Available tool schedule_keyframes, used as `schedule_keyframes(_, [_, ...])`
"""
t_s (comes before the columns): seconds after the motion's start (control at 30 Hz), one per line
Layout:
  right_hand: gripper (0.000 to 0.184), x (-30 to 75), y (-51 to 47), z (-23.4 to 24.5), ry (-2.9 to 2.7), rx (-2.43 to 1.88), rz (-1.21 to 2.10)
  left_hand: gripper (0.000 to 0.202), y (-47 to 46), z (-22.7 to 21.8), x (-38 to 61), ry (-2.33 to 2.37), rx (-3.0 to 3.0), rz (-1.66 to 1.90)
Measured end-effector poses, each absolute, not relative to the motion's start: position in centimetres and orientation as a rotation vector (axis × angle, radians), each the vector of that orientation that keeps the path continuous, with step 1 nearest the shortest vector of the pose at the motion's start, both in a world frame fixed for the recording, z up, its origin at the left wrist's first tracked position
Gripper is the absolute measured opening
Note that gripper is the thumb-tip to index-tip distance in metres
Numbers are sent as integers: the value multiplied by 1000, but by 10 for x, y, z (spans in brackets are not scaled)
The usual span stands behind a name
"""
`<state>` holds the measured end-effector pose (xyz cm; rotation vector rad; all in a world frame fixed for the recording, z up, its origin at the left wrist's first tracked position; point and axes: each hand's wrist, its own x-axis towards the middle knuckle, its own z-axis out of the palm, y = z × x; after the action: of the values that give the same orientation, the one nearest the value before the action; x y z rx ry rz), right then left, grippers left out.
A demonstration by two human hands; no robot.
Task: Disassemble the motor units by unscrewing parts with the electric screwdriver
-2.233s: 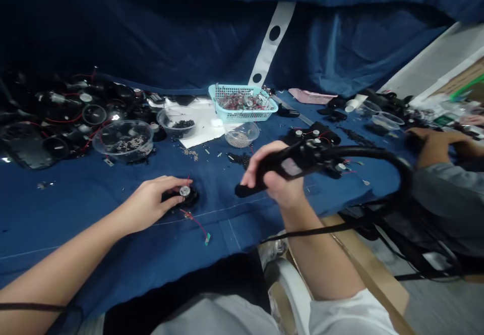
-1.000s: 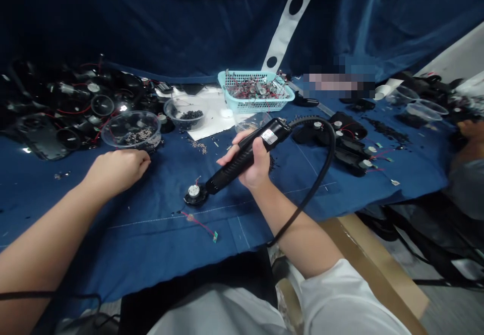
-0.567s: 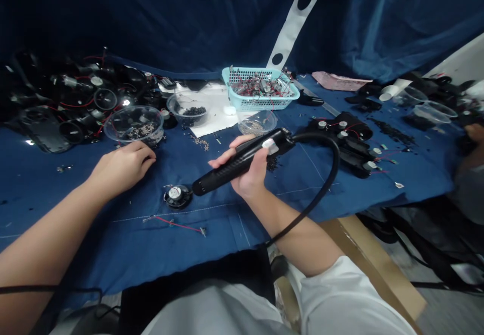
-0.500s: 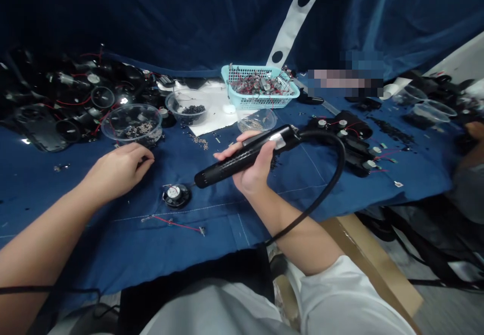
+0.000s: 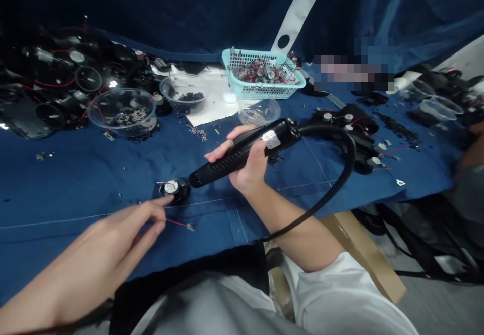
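Note:
My right hand [image 5: 247, 166] grips a black electric screwdriver [image 5: 242, 153] with a thick cable, its nose pointing left and down. Just left of that nose, a round black part [image 5: 183, 189] with a white disc-shaped motor [image 5: 171, 186] rests on the blue cloth. My left hand [image 5: 124, 239] reaches in from the lower left, index finger stretched to the near edge of the round part, thumb apart. A red wire [image 5: 176, 222] with a small connector runs out beside the left fingers; its other end is hidden behind the hand.
Clear bowls of small screws [image 5: 123, 113] and black bits [image 5: 184, 98] stand behind. Farther back is a light-blue basket [image 5: 264, 90] of wired motors. Black housings are piled [image 5: 56, 77] at left; more wired housings [image 5: 357, 138] lie right. A cardboard box [image 5: 359, 254] is below the table edge.
My left hand has moved from beside the screw bowl down and right to the round part, over the wire's left end. The screwdriver stays nearly in place. The view has shifted slightly.

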<state>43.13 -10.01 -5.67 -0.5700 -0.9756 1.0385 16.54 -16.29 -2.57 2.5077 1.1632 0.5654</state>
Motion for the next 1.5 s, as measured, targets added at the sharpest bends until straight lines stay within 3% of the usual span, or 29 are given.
schedule_keyframes(0.17, [55,438,-103,-56,-1025,-492,1097,29,-117,-38,164,1271,2361,554])
schedule_keyframes(0.43, [62,438,-102,-56,-1043,-584,1091,5,-142,-36,162,1350,2404,1135])
schedule_keyframes(0.53, [61,438,-102,-55,-1019,-587,1081,12,-157,-38,164,1393,2180,1239])
schedule_keyframes(0.63, [59,438,-103,-54,-1008,-587,1063,21,-164,-39,165,1354,2044,1225])
schedule_keyframes(0.93, [63,437,-102,-53,-1010,-625,1084,6,-170,-40,174,1464,2220,1263])
schedule_keyframes(1.5, [49,439,-98,-58,-1019,-451,1100,15,-160,-56,200,1230,3021,719])
